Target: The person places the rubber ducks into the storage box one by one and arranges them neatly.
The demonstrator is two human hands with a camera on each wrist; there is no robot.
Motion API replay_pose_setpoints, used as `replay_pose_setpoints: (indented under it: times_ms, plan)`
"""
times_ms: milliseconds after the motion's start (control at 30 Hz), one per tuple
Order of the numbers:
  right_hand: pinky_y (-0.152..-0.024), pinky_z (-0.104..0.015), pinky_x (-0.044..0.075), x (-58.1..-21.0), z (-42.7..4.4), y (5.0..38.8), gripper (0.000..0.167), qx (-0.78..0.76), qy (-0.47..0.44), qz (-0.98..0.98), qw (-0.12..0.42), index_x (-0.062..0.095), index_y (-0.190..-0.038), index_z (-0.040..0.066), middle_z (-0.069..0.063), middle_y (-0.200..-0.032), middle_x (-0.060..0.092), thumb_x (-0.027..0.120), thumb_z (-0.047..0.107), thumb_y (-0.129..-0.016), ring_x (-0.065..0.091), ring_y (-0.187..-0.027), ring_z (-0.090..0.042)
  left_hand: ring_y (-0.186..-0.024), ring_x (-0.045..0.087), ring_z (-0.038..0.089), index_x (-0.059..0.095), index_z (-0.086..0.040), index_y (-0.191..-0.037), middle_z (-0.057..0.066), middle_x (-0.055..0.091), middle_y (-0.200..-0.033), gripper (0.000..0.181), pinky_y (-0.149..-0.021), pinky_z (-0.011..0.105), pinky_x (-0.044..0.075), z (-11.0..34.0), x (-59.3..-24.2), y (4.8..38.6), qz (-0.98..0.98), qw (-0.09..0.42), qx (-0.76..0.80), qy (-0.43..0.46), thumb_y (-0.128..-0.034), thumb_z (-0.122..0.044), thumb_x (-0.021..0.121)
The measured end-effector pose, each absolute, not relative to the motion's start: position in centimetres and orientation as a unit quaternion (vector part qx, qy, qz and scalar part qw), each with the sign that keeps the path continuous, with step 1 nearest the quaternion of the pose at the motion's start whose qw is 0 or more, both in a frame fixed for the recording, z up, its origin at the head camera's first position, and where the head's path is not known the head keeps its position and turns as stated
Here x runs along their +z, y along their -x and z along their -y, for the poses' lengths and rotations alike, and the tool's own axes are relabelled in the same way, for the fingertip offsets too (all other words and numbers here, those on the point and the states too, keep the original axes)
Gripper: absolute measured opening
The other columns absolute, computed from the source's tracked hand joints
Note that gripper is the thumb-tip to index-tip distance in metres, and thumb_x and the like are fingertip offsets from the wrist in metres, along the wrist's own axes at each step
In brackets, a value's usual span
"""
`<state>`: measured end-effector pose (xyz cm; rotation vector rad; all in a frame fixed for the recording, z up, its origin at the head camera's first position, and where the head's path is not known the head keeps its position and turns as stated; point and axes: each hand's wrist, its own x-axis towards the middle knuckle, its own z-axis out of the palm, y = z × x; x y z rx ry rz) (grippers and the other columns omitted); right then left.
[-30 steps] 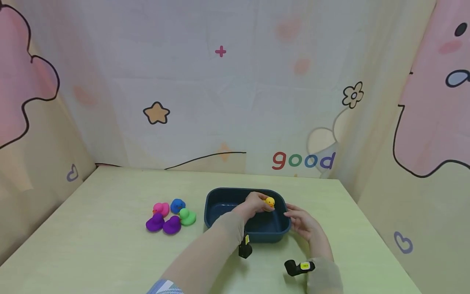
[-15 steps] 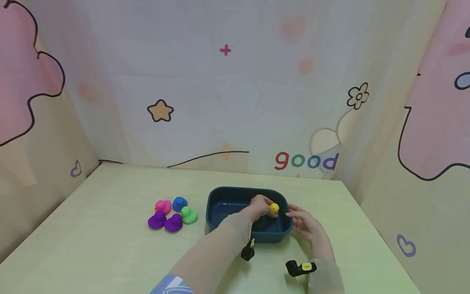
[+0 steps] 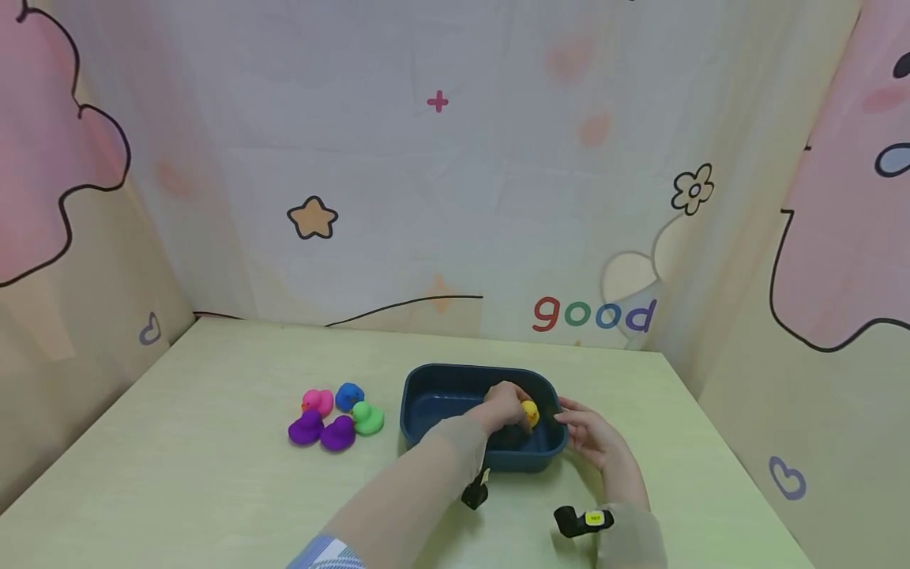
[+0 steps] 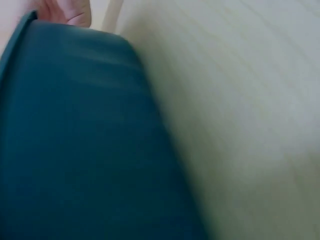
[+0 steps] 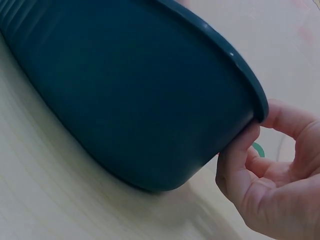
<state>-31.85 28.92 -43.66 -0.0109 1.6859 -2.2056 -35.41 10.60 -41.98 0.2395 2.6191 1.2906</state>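
Observation:
In the head view, my left hand (image 3: 506,403) is down inside a dark blue plastic basin (image 3: 441,383), its fingers holding a small yellow rubber duck (image 3: 530,412) near the right end. Part of the duck is hidden behind those fingers. At the basin's right end, my right hand (image 3: 593,433) holds the rim; in the right wrist view, the curled fingers (image 5: 235,165) meet the wall just under the lip. The left wrist view has mostly the basin's outer wall (image 4: 90,130), blurred, and neither the duck nor the left fingers.
Left of the basin, several rubber ducks stand grouped: a pink duck (image 3: 317,401), a blue duck (image 3: 349,397), a green duck (image 3: 367,419) and two purple ones, including this purple duck (image 3: 338,434). All rest on a pale wooden table (image 3: 213,474) before a printed curtain (image 3: 384,158).
My left hand has lowered the yellow duck deeper into the basin, moving it slightly right. The right hand stays at the basin's end. The head view has shifted a little.

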Motion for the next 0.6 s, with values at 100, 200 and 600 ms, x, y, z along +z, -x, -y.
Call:
replay_pose_setpoints:
  times_ms: [100,200,600]
  plan:
    - [-0.075,-0.018,0.056,-43.8,-29.0,31.9,0.063,-0.784,0.003,-0.593,0.184,0.01,-0.152,-0.003,0.008,-0.094,0.069,0.042,0.001,-0.098,0.068,-0.077,-0.001,-0.092,0.055,0.019,0.072,-0.007,-0.113,0.006,0.067,-0.109,0.05,-0.087,0.031,0.052,-9.8,-41.1,35.3,-0.89,0.12,0.424,-0.117,-0.0661,-0.003,0.087]
    - [-0.075,-0.018,0.056,-43.9,-28.9,31.9,0.064,-0.785,0.0,-0.592,0.183,0.009,-0.153,-0.003,0.008,-0.094,0.069,0.042,0.001,-0.098,0.068,-0.078,-0.001,-0.103,0.057,0.022,0.066,-0.005,-0.122,0.01,0.064,-0.123,0.056,-0.095,0.035,0.051,-8.6,-39.9,35.2,-0.892,0.127,0.407,-0.146,-0.0698,-0.01,0.086]
    - [-0.072,-0.016,0.055,-43.9,-28.9,31.8,0.064,-0.782,0.0,-0.598,0.177,0.009,-0.153,-0.004,0.01,-0.092,0.069,0.041,0.0,-0.097,0.067,-0.074,0.0,-0.13,0.05,0.033,0.054,-0.005,-0.136,0.017,0.055,-0.138,0.054,-0.106,0.046,0.044,0.9,-35.4,34.4,-0.857,0.145,0.437,-0.232,-0.0877,-0.019,0.073]
